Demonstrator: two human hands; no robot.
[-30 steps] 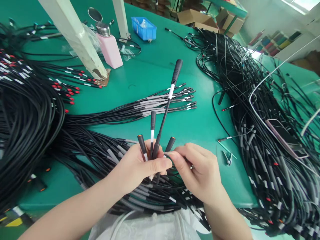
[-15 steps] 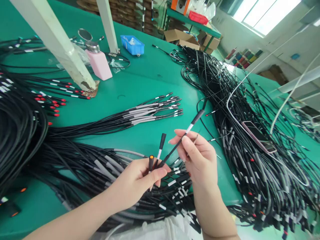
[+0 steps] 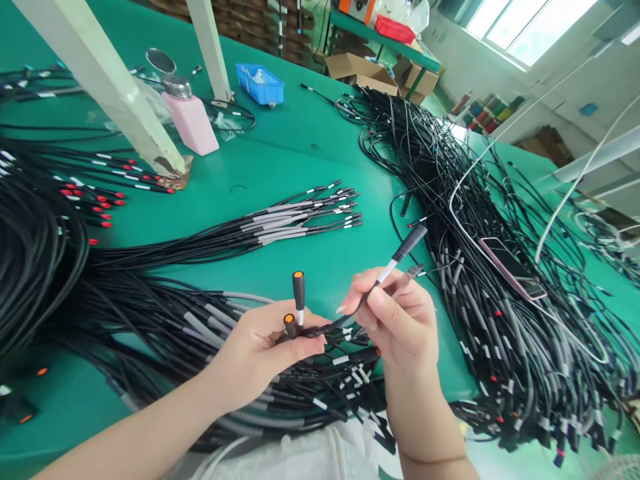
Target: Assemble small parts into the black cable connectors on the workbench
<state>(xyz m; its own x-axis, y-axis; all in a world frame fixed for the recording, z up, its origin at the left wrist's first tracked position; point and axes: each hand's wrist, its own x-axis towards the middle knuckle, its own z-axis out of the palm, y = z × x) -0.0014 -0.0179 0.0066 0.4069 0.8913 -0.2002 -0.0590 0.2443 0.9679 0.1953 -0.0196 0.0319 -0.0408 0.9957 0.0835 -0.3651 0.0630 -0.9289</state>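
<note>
My left hand [image 3: 260, 350] is closed around a small bunch of black cables; two orange-tipped connectors [image 3: 298, 288] stick up from its fingers. My right hand [image 3: 397, 320] pinches one thin black cable with a white band and a black connector [image 3: 409, 244], bent out to the right and pointing up and away. A small metal tool also shows in my right hand, but I cannot make it out. Both hands hover over a pile of black cables with grey sleeves [image 3: 240, 340] at the near table edge.
On the green table [image 3: 280, 160] lie a fanned bundle of cables [image 3: 295, 223], red-tipped cables [image 3: 95, 197] at the left and a big tangle of black cables [image 3: 500, 267] with a phone [image 3: 510, 267] at the right. A pink dispenser bottle [image 3: 187, 117], a blue tray [image 3: 260, 83] and a white post [image 3: 100, 87] stand behind.
My right hand has pulled one cable out of the bunch and bent it down to the right. The left hand's bunch turned, so orange connector tips now face up. The view shifted.
</note>
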